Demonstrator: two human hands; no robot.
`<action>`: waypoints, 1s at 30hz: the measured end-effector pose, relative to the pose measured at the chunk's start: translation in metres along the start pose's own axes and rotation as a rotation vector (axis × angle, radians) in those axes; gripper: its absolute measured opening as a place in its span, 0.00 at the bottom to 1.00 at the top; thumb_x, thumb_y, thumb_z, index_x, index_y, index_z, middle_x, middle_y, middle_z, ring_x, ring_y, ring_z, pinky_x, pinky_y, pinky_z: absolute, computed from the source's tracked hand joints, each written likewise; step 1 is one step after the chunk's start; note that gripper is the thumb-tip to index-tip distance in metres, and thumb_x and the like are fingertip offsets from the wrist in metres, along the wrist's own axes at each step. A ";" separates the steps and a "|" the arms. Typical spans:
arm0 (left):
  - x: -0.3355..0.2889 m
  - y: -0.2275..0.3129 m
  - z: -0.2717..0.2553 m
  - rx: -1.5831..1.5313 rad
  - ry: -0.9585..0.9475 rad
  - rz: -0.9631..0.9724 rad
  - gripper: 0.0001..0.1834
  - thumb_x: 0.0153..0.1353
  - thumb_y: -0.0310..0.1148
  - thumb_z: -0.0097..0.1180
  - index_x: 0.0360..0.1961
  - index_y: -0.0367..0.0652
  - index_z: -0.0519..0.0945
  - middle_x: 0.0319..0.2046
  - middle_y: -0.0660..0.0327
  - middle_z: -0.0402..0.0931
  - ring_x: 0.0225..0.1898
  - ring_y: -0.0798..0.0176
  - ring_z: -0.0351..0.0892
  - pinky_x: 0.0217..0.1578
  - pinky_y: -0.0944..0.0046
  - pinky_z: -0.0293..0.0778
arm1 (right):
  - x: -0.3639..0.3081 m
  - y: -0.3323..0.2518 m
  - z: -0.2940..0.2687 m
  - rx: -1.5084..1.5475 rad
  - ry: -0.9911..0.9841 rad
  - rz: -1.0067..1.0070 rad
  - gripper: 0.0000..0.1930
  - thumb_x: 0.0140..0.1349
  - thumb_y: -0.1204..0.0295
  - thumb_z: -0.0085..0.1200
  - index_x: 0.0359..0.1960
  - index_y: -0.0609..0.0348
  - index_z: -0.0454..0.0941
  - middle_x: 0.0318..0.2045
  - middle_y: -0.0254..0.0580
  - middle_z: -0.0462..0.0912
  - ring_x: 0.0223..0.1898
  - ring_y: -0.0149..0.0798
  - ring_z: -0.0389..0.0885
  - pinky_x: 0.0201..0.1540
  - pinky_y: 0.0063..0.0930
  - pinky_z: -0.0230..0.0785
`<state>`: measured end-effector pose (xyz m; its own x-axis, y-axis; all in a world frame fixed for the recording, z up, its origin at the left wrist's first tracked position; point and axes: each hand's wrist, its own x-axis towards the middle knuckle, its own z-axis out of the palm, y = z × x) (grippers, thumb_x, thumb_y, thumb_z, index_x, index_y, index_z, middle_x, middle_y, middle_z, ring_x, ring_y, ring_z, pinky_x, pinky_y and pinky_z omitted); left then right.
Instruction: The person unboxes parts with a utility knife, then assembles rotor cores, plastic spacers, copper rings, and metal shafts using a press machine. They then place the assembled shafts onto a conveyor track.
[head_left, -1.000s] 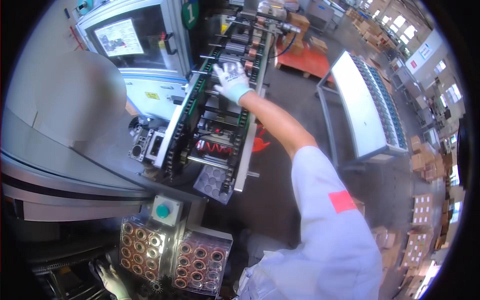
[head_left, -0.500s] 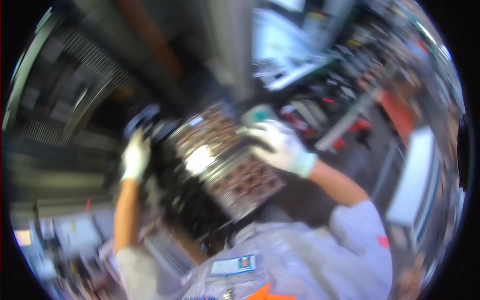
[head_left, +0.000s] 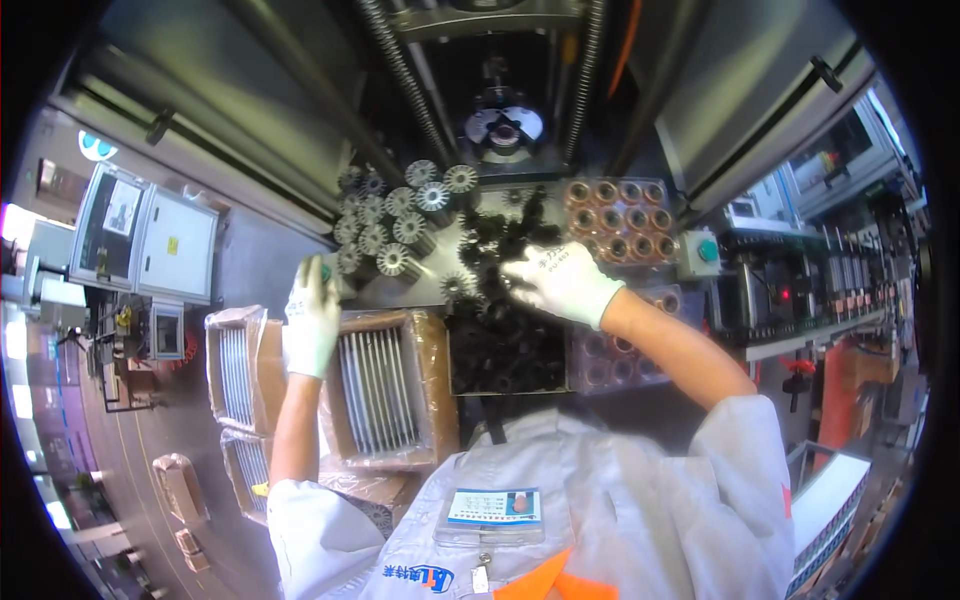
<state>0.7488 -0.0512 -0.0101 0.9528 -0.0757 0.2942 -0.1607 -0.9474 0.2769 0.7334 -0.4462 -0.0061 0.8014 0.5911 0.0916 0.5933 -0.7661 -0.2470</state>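
My left hand (head_left: 313, 325), in a white glove, reaches forward with its fingers stretched out at a small box with a green button (head_left: 327, 272); whether it presses the button is hidden. Over a pile of black toothed rings (head_left: 495, 235) is my right hand (head_left: 562, 285), also gloved. Its fingers are partly spread among the rings, with none plainly held. More black rings fill an open box (head_left: 510, 365) nearer my body. Left of the pile, several slotted metal rotor cores (head_left: 395, 225) stand upright in a cluster on the metal worktop (head_left: 430, 285).
Clear trays of copper-coloured rings (head_left: 620, 220) lie on the right, beside another green button box (head_left: 699, 252). Cartons of metal shafts (head_left: 378, 390) stand at the near left. Ahead, a round machine fixture (head_left: 503, 130) sits between two springs (head_left: 585, 85). A conveyor (head_left: 800, 300) runs at far right.
The view has swung round and sharpened from blur, now facing the machine squarely. My right hand has gone from beside the trays and right button box to the black rings.
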 end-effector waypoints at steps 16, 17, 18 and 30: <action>0.022 0.035 0.047 -0.008 -0.073 0.527 0.27 0.40 0.27 0.72 0.45 0.46 0.78 0.59 0.54 0.72 0.66 0.47 0.67 0.69 0.40 0.57 | -0.012 0.011 -0.016 0.912 0.111 0.348 0.16 0.64 0.76 0.54 0.54 0.61 0.81 0.50 0.45 0.85 0.53 0.38 0.83 0.59 0.31 0.72; 0.017 0.033 0.046 0.003 -0.072 0.550 0.27 0.41 0.27 0.72 0.45 0.46 0.77 0.58 0.55 0.73 0.66 0.47 0.67 0.70 0.40 0.55 | -0.014 0.011 -0.017 0.978 0.138 0.345 0.16 0.64 0.77 0.54 0.54 0.61 0.81 0.50 0.44 0.86 0.53 0.36 0.83 0.59 0.30 0.72; 0.011 0.032 0.047 0.011 -0.068 0.577 0.27 0.41 0.27 0.72 0.45 0.46 0.76 0.58 0.55 0.73 0.66 0.47 0.66 0.71 0.39 0.53 | -0.015 0.015 -0.020 1.040 0.169 0.342 0.16 0.63 0.78 0.54 0.54 0.61 0.81 0.50 0.43 0.86 0.53 0.35 0.82 0.59 0.30 0.72; 0.021 0.090 -0.022 -0.529 0.010 0.163 0.19 0.47 0.20 0.73 0.36 0.37 0.74 0.58 0.49 0.74 0.54 0.55 0.79 0.46 0.64 0.79 | 0.147 0.097 -0.095 0.939 0.642 0.321 0.18 0.63 0.78 0.51 0.54 0.66 0.81 0.51 0.49 0.85 0.53 0.37 0.83 0.60 0.26 0.71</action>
<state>0.7487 -0.1313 0.0417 0.9027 -0.2031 0.3793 -0.4159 -0.6380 0.6481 0.9161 -0.4571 0.0748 0.9540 -0.0348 0.2979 0.2842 -0.2126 -0.9349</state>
